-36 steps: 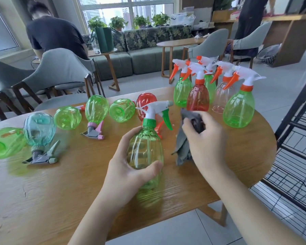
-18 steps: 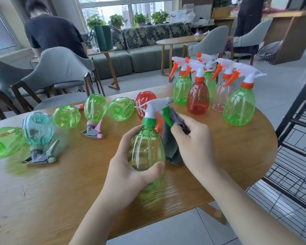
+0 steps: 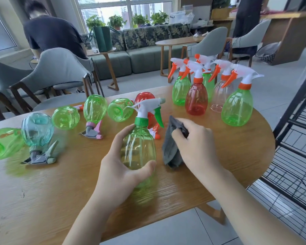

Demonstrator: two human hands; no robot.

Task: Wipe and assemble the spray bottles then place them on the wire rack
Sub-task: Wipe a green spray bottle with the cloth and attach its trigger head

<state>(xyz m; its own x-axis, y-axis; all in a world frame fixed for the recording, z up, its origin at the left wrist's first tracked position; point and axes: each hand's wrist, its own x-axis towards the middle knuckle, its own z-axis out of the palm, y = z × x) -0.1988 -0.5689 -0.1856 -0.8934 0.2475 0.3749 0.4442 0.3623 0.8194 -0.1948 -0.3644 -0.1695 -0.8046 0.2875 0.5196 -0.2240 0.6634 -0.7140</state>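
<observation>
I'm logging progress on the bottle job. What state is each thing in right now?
Green bottle: upright, sprayer on, gripped by left hand.
Grey cloth: bunched, held by right hand, beside the bottle.
Five orange-trigger bottles: assembled, standing.
Teal bottle: tipped onto its sprayer.
Wire rack: no bottles visible on it.

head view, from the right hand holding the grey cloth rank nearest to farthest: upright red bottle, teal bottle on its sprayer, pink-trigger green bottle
1. upright red bottle, just beyond the right hand, in the standing group.
2. pink-trigger green bottle, upside down, left of centre.
3. teal bottle, upside down, far left.
</observation>
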